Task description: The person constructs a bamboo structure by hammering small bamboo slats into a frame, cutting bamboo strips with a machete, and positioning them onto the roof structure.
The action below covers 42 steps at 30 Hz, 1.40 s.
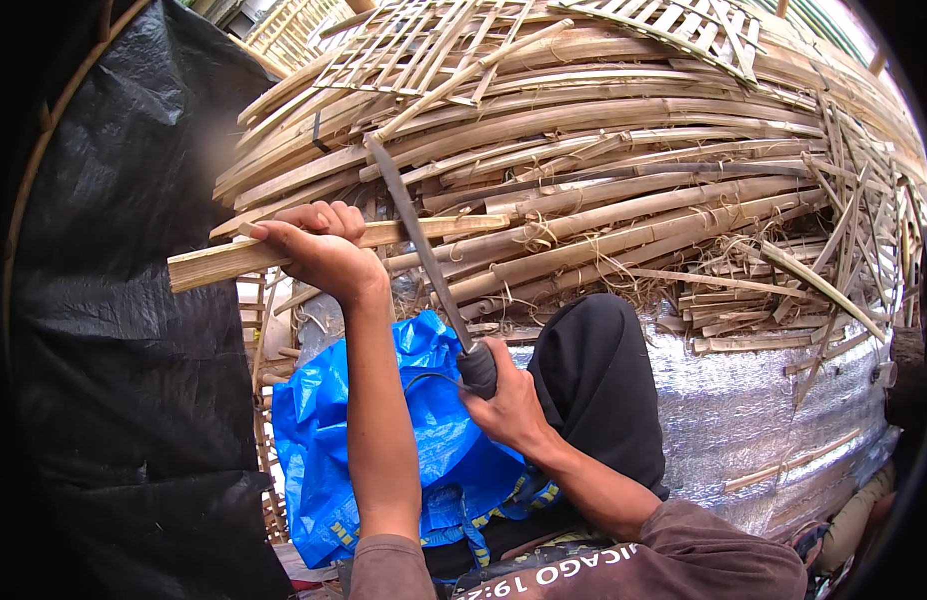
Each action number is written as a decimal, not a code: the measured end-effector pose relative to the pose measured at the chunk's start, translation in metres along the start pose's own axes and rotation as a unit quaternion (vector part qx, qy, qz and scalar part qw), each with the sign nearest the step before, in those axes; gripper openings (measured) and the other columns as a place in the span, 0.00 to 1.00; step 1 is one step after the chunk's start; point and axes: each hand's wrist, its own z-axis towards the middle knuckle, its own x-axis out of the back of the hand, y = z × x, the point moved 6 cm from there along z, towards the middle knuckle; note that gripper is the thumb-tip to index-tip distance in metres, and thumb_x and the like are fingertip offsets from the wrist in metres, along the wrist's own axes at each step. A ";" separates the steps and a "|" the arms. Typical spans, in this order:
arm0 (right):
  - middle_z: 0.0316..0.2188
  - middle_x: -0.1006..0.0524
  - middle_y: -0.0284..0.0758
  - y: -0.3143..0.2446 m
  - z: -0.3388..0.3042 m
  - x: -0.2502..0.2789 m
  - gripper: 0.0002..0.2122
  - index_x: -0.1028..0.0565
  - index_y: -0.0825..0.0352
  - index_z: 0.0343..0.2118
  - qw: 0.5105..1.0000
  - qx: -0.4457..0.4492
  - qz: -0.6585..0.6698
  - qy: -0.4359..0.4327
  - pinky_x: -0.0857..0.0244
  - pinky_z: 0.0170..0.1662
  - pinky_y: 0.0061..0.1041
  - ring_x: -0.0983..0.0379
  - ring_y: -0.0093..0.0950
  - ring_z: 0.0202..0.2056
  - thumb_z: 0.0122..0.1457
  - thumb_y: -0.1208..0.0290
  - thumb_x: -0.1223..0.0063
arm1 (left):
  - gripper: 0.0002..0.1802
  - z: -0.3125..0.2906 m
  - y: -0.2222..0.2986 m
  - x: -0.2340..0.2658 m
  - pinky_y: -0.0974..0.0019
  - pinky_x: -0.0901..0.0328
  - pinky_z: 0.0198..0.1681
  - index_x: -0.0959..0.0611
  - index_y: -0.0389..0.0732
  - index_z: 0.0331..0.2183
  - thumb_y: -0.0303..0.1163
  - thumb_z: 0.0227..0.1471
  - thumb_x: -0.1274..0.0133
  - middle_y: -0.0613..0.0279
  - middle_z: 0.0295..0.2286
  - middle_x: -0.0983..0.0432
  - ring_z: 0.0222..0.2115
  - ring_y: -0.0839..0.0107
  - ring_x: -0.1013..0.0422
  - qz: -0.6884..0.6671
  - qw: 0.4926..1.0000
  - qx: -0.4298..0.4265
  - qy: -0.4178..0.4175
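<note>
My left hand (322, 248) is wrapped round a split bamboo strip (219, 266), which points left and right at about chest height. The strip's right part passes behind the blade of a long knife (414, 222). My right hand (514, 400) grips the knife by its dark handle, low and to the right of my left hand, with the blade slanting up and to the left. Whether the blade touches the strip I cannot tell. A blue plastic sheet (324, 400) covers my lap under both forearms.
Long split bamboo poles (604, 180) lie in a big heap ahead. Slatted bamboo lattices (424, 50) rest on top. A pile of short offcuts (749, 310) sits to the right, beside a silver foil mat (724, 390). Black sheeting (134, 300) hangs at the left.
</note>
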 end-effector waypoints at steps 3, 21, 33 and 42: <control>0.26 0.23 0.52 0.017 0.004 0.006 0.23 0.36 0.64 0.47 0.999 -0.001 -0.037 0.013 0.32 0.33 0.44 0.25 0.53 0.33 0.48 0.72 0.41 | 0.34 -0.003 -0.001 -0.006 0.72 0.62 0.14 0.41 0.45 0.15 0.62 0.60 0.66 0.72 0.09 0.54 0.09 0.80 0.59 -0.039 0.996 -0.005 -0.078; 0.27 0.22 0.51 0.006 0.010 0.014 0.21 0.36 0.67 0.46 0.999 -0.019 -0.003 0.047 0.31 0.35 0.39 0.23 0.50 0.33 0.49 0.73 0.44 | 0.33 -0.004 -0.003 -0.024 0.71 0.63 0.14 0.43 0.46 0.14 0.60 0.61 0.63 0.73 0.09 0.56 0.10 0.81 0.61 0.000 1.000 0.008 -0.005; 0.26 0.23 0.42 0.017 0.011 0.014 0.21 0.35 0.67 0.45 0.996 -0.046 0.015 0.077 0.31 0.35 0.30 0.23 0.34 0.28 0.49 0.72 0.41 | 0.32 -0.007 -0.008 -0.039 0.72 0.63 0.14 0.41 0.45 0.16 0.60 0.59 0.60 0.73 0.10 0.54 0.10 0.81 0.58 0.005 1.000 -0.011 -0.019; 0.29 0.24 0.41 0.067 0.009 0.008 0.20 0.34 0.69 0.44 0.987 -0.101 0.034 0.121 0.33 0.37 0.30 0.26 0.28 0.32 0.48 0.74 0.42 | 0.30 0.006 -0.010 -0.045 0.73 0.55 0.12 0.38 0.44 0.17 0.56 0.61 0.59 0.71 0.11 0.47 0.08 0.80 0.50 0.002 0.998 -0.003 -0.057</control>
